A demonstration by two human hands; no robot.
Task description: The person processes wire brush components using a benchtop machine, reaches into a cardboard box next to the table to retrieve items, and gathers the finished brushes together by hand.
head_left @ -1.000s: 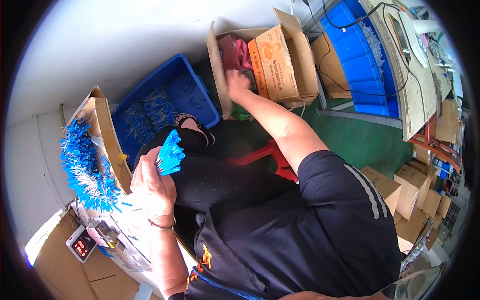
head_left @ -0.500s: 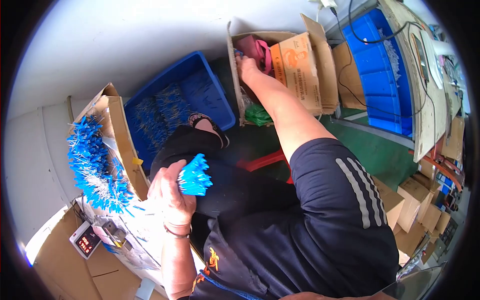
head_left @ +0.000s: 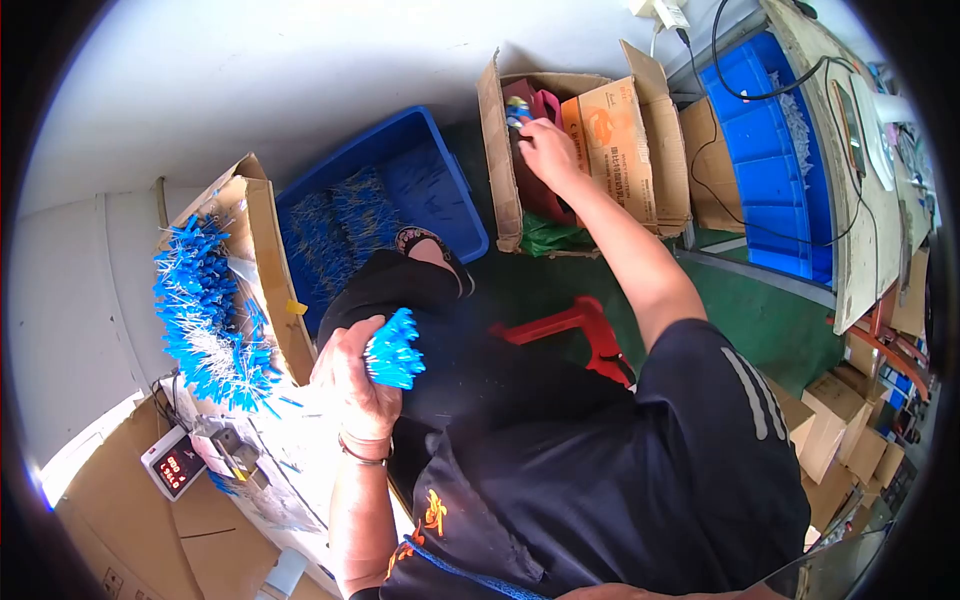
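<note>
My left hand [head_left: 358,378] is closed around a bundle of thin blue-ended pieces [head_left: 396,350], held above my lap with the blue ends facing right. My right hand [head_left: 548,152] reaches over an open cardboard box [head_left: 495,165]. Its fingers are pinched on a small blue, yellow and white item [head_left: 517,112], whose kind I cannot make out. Inside that box are a dark red bag [head_left: 545,105], green plastic [head_left: 552,236] and an orange-printed carton [head_left: 608,140].
Many more blue-ended pieces [head_left: 195,300] lie heaped on the left worktable beside a cardboard piece [head_left: 270,270]. A blue bin [head_left: 455,190] on the floor holds similar ones. Nearby are a digital display [head_left: 173,464], a red stool [head_left: 590,335] and a blue crate [head_left: 765,180].
My right hand has drawn up from inside the box, and the small blue and yellow item now shows at its fingertips. My left hand keeps its bundle. The view has shifted slightly.
</note>
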